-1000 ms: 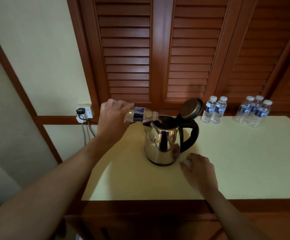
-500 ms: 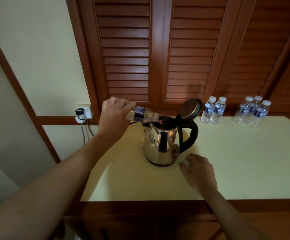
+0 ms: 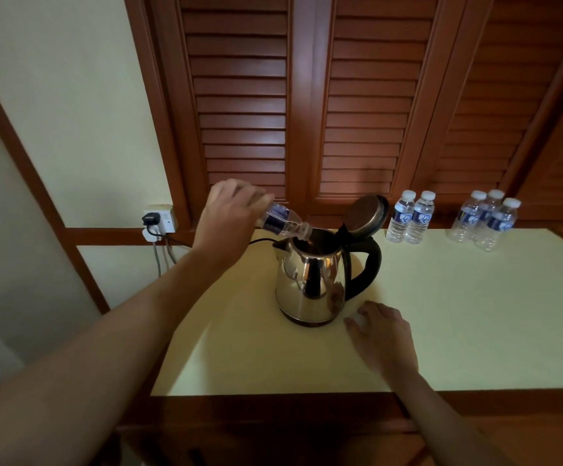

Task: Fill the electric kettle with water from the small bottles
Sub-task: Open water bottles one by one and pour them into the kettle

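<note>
Steel kettle [image 3: 310, 284] open; left hand [image 3: 226, 220] grips the bottle [image 3: 282, 222], tipped steeper than a second ago, likely nearly drained. Right hand [image 3: 382, 334] rests loose, empty, on tabletop [image 3: 475, 314].

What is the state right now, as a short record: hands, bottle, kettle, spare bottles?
left hand: holds bottle tilted, neck over the kettle mouth
right hand: rests open on the table by the kettle base
kettle: upright, lid open
spare bottles: five, capped, upright at the table's back edge, a pair and three
</note>
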